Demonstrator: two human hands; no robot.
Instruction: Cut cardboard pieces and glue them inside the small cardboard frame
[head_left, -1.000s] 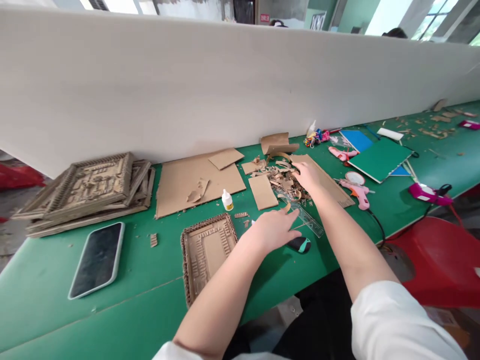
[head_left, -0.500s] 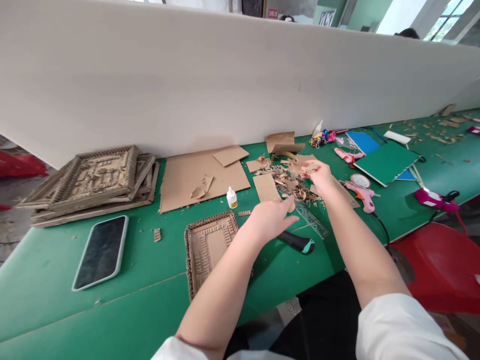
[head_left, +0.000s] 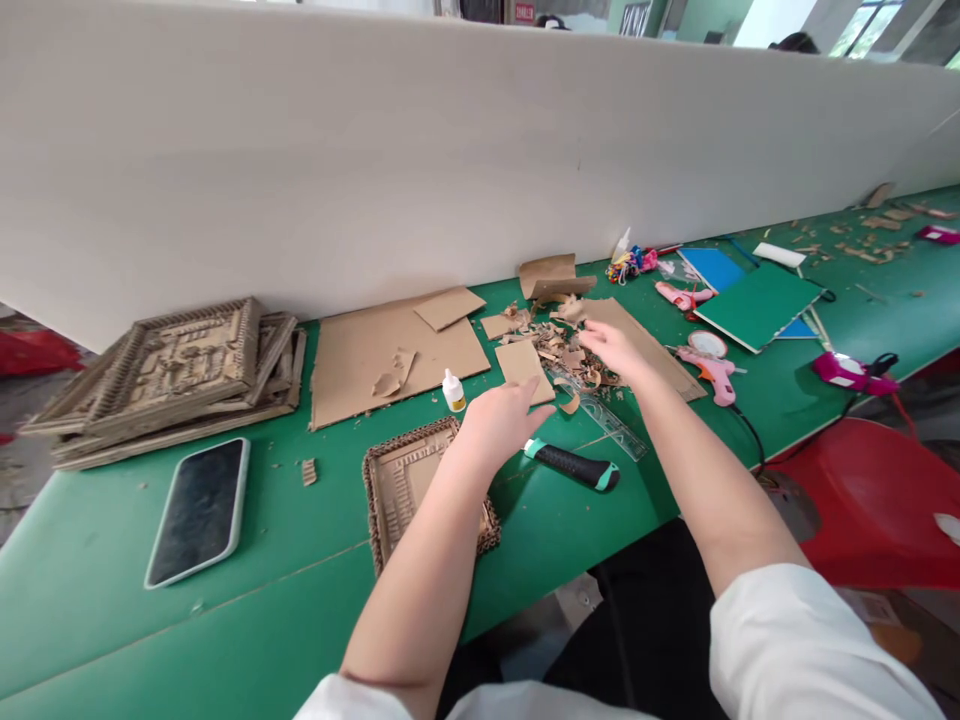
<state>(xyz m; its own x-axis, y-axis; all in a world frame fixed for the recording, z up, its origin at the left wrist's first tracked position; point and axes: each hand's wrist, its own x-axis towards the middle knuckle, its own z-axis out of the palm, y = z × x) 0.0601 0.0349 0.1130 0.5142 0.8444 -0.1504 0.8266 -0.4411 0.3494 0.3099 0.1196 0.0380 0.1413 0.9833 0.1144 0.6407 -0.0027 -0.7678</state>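
My left hand (head_left: 501, 428) is open, thumb and fingers apart, above the table between the small cardboard tray (head_left: 411, 492) and a plain cardboard rectangle (head_left: 526, 372). Below its fingers lies a cutter knife (head_left: 574, 466) with a black and green handle. Over the right side of a heap of torn cardboard scraps (head_left: 555, 345) is my right hand (head_left: 616, 350), its fingers stretched out and holding nothing. A clear plastic ruler (head_left: 615, 428) lies partly under the scraps. The tray is partly hidden by my left forearm.
A white glue bottle (head_left: 454, 391) stands near a large cardboard sheet (head_left: 352, 375). Stacked cardboard frames (head_left: 187, 365) and a phone (head_left: 201, 512) lie left. Pink glue guns (head_left: 716, 375), a green board (head_left: 761, 305) and a red stool (head_left: 870, 500) are right. A white partition (head_left: 450, 170) borders the table.
My right hand has let go of a cardboard scrap and moved slightly left over the heap. My left hand has drawn back left, uncovering more of the knife. The view has shifted slightly.
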